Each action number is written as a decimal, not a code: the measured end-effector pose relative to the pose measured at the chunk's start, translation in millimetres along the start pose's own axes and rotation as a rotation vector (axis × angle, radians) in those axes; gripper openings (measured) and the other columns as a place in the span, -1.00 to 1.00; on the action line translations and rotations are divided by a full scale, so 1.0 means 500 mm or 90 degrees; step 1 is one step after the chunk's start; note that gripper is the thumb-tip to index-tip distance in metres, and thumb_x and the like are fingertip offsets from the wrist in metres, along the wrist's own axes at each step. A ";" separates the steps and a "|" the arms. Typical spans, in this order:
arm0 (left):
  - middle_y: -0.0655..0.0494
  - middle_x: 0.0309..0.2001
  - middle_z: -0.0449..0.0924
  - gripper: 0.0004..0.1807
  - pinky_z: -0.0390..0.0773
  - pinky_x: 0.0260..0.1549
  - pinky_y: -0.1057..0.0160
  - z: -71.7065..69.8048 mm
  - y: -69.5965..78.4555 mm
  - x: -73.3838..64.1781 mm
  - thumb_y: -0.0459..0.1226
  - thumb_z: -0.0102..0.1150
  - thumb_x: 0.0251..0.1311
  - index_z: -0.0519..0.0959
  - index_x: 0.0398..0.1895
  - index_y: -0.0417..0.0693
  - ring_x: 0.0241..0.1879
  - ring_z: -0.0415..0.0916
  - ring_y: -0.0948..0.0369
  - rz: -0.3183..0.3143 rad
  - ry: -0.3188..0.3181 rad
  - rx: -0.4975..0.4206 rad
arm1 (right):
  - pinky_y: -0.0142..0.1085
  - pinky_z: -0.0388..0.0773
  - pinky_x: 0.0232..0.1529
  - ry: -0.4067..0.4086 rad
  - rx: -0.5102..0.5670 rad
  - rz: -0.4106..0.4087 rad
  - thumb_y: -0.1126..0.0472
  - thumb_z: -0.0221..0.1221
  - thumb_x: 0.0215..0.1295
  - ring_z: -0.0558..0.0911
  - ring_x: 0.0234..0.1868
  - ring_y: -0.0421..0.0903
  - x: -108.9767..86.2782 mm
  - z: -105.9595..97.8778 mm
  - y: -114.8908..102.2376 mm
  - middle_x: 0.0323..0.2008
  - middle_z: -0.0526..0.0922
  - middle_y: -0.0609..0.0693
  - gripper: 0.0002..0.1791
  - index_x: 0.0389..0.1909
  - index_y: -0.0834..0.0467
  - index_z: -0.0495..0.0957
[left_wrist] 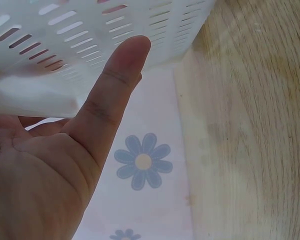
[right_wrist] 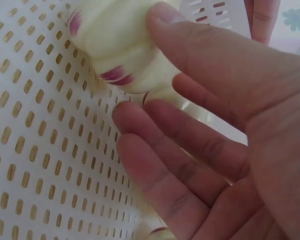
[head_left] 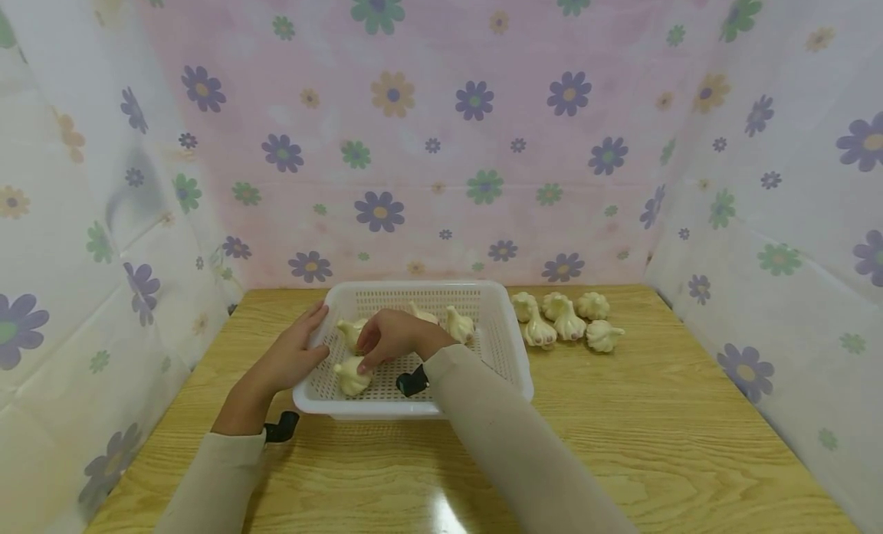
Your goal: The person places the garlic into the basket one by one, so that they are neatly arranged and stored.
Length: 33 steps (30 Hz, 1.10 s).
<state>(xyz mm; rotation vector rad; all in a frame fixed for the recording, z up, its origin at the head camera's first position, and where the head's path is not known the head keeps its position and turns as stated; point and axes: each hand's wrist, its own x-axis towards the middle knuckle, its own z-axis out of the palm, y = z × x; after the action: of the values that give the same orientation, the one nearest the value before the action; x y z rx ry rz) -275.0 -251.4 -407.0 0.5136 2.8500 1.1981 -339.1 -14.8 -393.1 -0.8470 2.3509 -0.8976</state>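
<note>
My left hand (head_left: 297, 350) rests at the left side of a white perforated plastic basket (head_left: 414, 411), fingers extended along the rim and thumb stretched out. In the left wrist view, the thumb (left_wrist: 102, 95) lies across the slotted wall. My right hand (head_left: 393, 339) reaches into the basket, its thumb on a cream garlic bulb (head_left: 353, 375); in the right wrist view this garlic bulb (right_wrist: 120, 45) shows purple streaks and short roots. The other fingers (right_wrist: 155, 170) stand loosely bent, off the bulb. Nearby in the basket are garlic bulbs at left (head_left: 350, 332), back (head_left: 422, 313) and right (head_left: 458, 325).
Several more garlic bulbs (head_left: 566, 321) lie on the wooden table (head_left: 621, 419) to the right of the basket. Flowered cloth (head_left: 441, 135) hangs behind and on both sides. A black wrist camera (head_left: 411, 381) on my right arm hangs over the basket floor.
</note>
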 end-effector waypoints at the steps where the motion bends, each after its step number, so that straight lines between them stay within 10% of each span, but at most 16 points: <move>1: -0.25 0.68 -0.21 -0.14 0.13 0.44 -0.40 -0.001 0.000 0.000 -0.37 0.10 0.35 -0.03 0.64 -0.32 0.60 -0.15 -0.35 -0.001 0.000 0.000 | -0.26 0.74 -0.18 -0.008 0.009 -0.001 0.06 0.57 0.08 0.76 -0.26 -0.16 0.000 0.000 0.001 -0.18 0.78 -0.11 -0.52 0.02 0.13 0.74; 14: -0.24 0.68 -0.21 -0.15 0.10 0.45 -0.40 -0.002 0.004 -0.002 -0.38 0.09 0.35 -0.04 0.64 -0.32 0.61 -0.18 -0.34 -0.005 0.000 -0.001 | -0.28 0.71 -0.28 0.010 -0.038 -0.012 0.11 0.48 0.21 0.75 -0.35 -0.08 -0.003 0.001 -0.005 -0.40 0.78 -0.10 -0.89 -0.30 0.03 0.79; 33: -0.22 0.68 -0.23 -0.15 0.13 0.44 -0.41 -0.004 0.010 -0.003 -0.38 0.09 0.35 -0.04 0.64 -0.33 0.61 -0.18 -0.35 -0.004 -0.003 -0.012 | -0.30 0.69 -0.32 0.048 -0.049 0.018 -0.02 0.44 0.25 0.76 -0.33 -0.05 -0.005 -0.001 -0.005 -0.34 0.80 -0.01 -0.81 -0.35 0.01 0.75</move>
<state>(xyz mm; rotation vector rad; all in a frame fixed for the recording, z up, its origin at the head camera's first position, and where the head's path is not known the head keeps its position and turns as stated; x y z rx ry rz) -272.5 -249.8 -402.5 0.5056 2.8313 1.2201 -336.9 -14.3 -390.6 -0.8222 2.4701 -0.8454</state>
